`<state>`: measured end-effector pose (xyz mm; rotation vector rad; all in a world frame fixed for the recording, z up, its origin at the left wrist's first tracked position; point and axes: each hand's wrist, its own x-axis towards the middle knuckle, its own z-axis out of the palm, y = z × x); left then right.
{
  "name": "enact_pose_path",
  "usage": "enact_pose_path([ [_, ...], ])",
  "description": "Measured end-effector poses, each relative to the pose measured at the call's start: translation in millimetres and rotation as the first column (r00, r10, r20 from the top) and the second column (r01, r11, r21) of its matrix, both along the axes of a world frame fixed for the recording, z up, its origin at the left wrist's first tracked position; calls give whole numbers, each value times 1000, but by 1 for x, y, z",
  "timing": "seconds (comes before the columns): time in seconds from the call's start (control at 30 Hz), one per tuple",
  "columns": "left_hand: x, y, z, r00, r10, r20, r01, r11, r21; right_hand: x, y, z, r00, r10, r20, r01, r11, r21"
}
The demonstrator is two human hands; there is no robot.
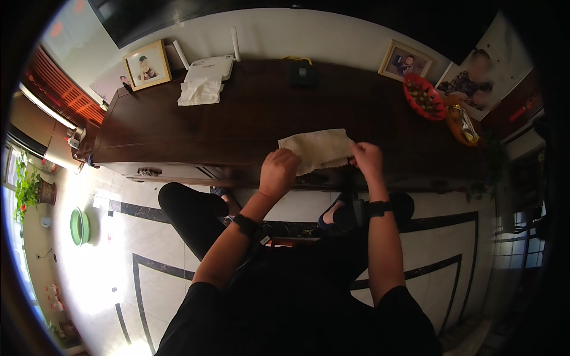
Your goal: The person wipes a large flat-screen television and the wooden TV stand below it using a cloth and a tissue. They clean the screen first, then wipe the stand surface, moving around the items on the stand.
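Note:
A cream-coloured cloth (318, 149) with a ragged lower edge is stretched between my two hands, over the front of a dark wooden cabinet (231, 129). My left hand (279, 171) is closed in a fist on the cloth's left end. At the other end, my right hand (367, 160) pinches the right edge between thumb and fingers. The cloth is spread fairly flat, with light creases. Whether its underside touches the cabinet top, I cannot tell.
Along the cabinet's back stand a white router (209, 66) with crumpled white tissue (200, 91), a black box (304, 73) and framed photos (147, 64). A red bowl (424, 97) and an orange dish (463, 124) sit at right. A green basin (80, 227) is on the floor.

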<state>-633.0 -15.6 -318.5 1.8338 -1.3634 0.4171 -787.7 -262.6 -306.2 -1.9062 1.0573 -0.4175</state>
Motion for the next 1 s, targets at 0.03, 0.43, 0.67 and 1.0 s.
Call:
enact_pose_path([
  [0.03,-6,2,-5,1000,-22,6,22,1000,14,-6,2,-8,990,20,-136,-41,988,-150],
  [0.43,63,-29,-13,934,324,-151,-284,929,238,10,2,-17,992,-40,-122,-32,842,-539],
  [0.67,86,-40,-25,912,252,-325,-60,863,501,46,-25,-35,956,257,-142,-290,757,-585],
  [1.0,100,-34,-5,409,-69,-910,145,989,-10,33,-33,-7,951,19,307,-122,940,320],
])
